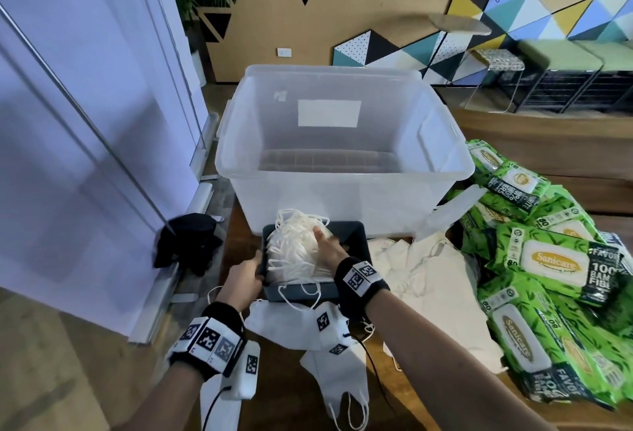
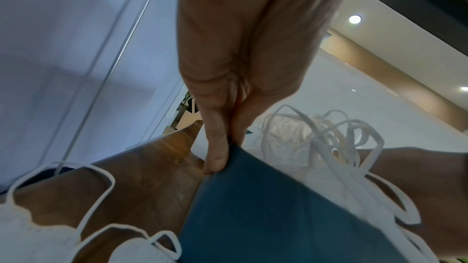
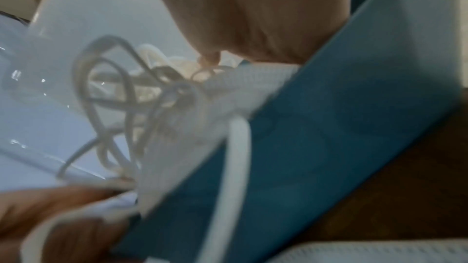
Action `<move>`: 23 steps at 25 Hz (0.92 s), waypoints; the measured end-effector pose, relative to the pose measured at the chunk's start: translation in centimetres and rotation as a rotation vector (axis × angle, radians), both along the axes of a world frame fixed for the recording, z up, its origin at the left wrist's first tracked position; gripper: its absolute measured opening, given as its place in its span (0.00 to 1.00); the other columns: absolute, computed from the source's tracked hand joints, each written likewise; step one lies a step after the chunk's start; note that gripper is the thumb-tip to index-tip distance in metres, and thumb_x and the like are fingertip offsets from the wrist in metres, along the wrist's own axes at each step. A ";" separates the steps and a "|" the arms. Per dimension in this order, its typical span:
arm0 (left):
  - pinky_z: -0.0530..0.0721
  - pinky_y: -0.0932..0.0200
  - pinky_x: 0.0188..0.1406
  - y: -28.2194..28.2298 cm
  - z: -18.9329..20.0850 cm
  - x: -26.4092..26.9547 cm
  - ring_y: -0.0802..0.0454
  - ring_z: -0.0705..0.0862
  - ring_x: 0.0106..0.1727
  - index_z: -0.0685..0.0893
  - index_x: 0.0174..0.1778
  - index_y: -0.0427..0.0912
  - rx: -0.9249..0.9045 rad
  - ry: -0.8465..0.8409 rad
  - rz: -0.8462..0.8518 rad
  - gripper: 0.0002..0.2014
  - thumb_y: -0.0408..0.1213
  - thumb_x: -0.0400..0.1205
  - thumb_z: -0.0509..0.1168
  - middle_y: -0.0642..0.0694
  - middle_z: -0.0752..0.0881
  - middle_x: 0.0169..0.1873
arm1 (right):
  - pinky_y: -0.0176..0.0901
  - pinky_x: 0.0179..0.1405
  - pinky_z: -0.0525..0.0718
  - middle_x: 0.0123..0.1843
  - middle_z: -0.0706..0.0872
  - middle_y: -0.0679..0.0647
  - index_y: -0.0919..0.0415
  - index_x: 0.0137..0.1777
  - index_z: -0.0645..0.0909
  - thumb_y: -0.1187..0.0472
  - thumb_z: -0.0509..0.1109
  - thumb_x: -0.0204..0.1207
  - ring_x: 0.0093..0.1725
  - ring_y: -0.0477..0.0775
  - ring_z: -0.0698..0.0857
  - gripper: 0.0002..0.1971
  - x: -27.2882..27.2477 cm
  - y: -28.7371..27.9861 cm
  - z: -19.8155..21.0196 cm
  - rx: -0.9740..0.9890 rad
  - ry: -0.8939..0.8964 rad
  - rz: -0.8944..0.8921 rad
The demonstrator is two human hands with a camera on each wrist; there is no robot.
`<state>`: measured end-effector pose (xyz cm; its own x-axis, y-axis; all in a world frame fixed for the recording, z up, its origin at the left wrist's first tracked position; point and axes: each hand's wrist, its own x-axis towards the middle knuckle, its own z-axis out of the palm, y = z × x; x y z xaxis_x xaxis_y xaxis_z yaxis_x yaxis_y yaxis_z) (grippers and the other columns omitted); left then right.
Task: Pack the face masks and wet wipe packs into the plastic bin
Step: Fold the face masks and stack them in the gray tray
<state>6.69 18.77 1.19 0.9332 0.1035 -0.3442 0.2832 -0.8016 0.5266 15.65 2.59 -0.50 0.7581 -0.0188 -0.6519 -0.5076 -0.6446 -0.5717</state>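
A clear plastic bin [image 1: 342, 177] stands open on the wooden table, with nothing visible inside. Right in front of it sits a dark blue-grey tray [image 1: 358, 237] heaped with white face masks [image 1: 294, 252]. My left hand [image 1: 257, 271] pinches the tray's left rim, thumb outside; in the left wrist view the left hand [image 2: 222, 157] holds the tray [image 2: 278, 217] beside the masks [image 2: 316, 137]. My right hand [image 1: 327, 247] curls over the right side of the heap; the right wrist view is blurred, showing the masks [image 3: 177, 107] and the tray [image 3: 329, 127]. Green wet wipe packs [image 1: 548, 259] lie heaped at the right.
Loose face masks [image 1: 291, 322] lie on the table [image 1: 236, 245] just before the tray, more of them nearer me [image 1: 339, 382]. Cream cloth bags [image 1: 428, 259] are spread between tray and wipes. A white partition [image 1: 85, 122] stands at the left, with a dark bundle [image 1: 188, 242] at its foot.
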 end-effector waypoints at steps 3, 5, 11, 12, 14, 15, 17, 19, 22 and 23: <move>0.79 0.48 0.56 0.5 -0.2 0.3 0.34 0.82 0.61 0.68 0.76 0.39 -0.024 -0.003 0.013 0.27 0.24 0.79 0.58 0.31 0.86 0.56 | 0.51 0.81 0.52 0.81 0.55 0.69 0.72 0.80 0.49 0.35 0.52 0.79 0.82 0.64 0.55 0.45 -0.7 0.1 1.4 0.043 -0.014 0.028; 0.80 0.46 0.59 0.9 -0.4 0.3 0.35 0.83 0.61 0.67 0.77 0.41 -0.140 0.026 0.081 0.28 0.23 0.80 0.60 0.31 0.85 0.59 | 0.48 0.75 0.62 0.77 0.68 0.67 0.70 0.77 0.61 0.41 0.53 0.82 0.77 0.64 0.66 0.35 -1.2 -1.0 3.3 0.127 -0.078 0.125; 0.86 0.55 0.43 -0.1 1.9 -5.2 0.40 0.80 0.62 0.63 0.79 0.35 -0.674 -0.082 0.518 0.26 0.23 0.84 0.58 0.34 0.77 0.66 | 0.44 0.47 0.84 0.42 0.85 0.59 0.68 0.55 0.82 0.66 0.61 0.82 0.40 0.55 0.84 0.09 -5.5 -9.8 6.5 0.507 -0.414 0.097; 0.86 0.60 0.35 -0.5 2.3 -7.0 0.44 0.83 0.54 0.69 0.74 0.34 -0.645 -0.112 0.529 0.20 0.24 0.84 0.57 0.36 0.81 0.62 | 0.37 0.43 0.84 0.42 0.86 0.60 0.68 0.55 0.81 0.69 0.59 0.82 0.36 0.50 0.86 0.10 -6.3 -11.8 6.4 0.518 -0.453 0.059; 0.82 0.66 0.28 -2.2 2.2 -10.1 0.55 0.86 0.39 0.79 0.59 0.37 -0.506 -0.126 0.443 0.10 0.26 0.85 0.57 0.39 0.87 0.51 | 0.33 0.37 0.83 0.39 0.87 0.60 0.65 0.51 0.82 0.73 0.58 0.81 0.31 0.42 0.86 0.11 -7.0 -15.8 5.8 0.434 -0.509 0.002; 0.81 0.69 0.27 -3.6 1.9 -11.3 0.59 0.86 0.35 0.81 0.55 0.40 -0.451 -0.099 0.366 0.09 0.27 0.85 0.58 0.42 0.89 0.47 | 0.34 0.36 0.82 0.38 0.87 0.59 0.64 0.49 0.82 0.75 0.58 0.80 0.29 0.39 0.85 0.12 -6.9 -17.6 5.0 0.366 -0.515 -0.009; 0.81 0.70 0.29 -7.1 0.8 -12.8 0.58 0.86 0.35 0.81 0.51 0.48 -0.412 0.034 0.186 0.10 0.29 0.85 0.57 0.48 0.89 0.44 | 0.41 0.40 0.79 0.40 0.89 0.60 0.61 0.46 0.82 0.75 0.60 0.77 0.33 0.42 0.86 0.12 -5.4 -19.7 3.5 0.108 -0.528 0.050; 0.81 0.68 0.30 -10.9 -0.3 -13.3 0.58 0.85 0.36 0.79 0.51 0.53 -0.440 0.171 0.022 0.11 0.31 0.86 0.57 0.50 0.88 0.44 | 0.45 0.50 0.79 0.51 0.89 0.61 0.64 0.51 0.84 0.72 0.61 0.77 0.49 0.56 0.86 0.11 -2.3 -20.3 1.9 -0.192 -0.549 0.187; 0.82 0.69 0.35 -15.1 -1.5 -12.6 0.62 0.85 0.37 0.77 0.56 0.52 -0.460 0.184 -0.101 0.11 0.31 0.86 0.57 0.53 0.87 0.44 | 0.50 0.63 0.74 0.62 0.82 0.63 0.65 0.61 0.80 0.69 0.60 0.78 0.66 0.64 0.77 0.14 2.4 -18.9 0.5 -0.357 -0.529 0.438; 0.83 0.70 0.37 -16.2 -1.7 -12.2 0.61 0.86 0.38 0.77 0.57 0.52 -0.469 0.177 -0.102 0.11 0.30 0.86 0.57 0.53 0.87 0.43 | 0.50 0.64 0.73 0.64 0.81 0.64 0.65 0.63 0.78 0.67 0.62 0.78 0.68 0.64 0.75 0.14 3.5 -18.4 0.0 -0.386 -0.501 0.516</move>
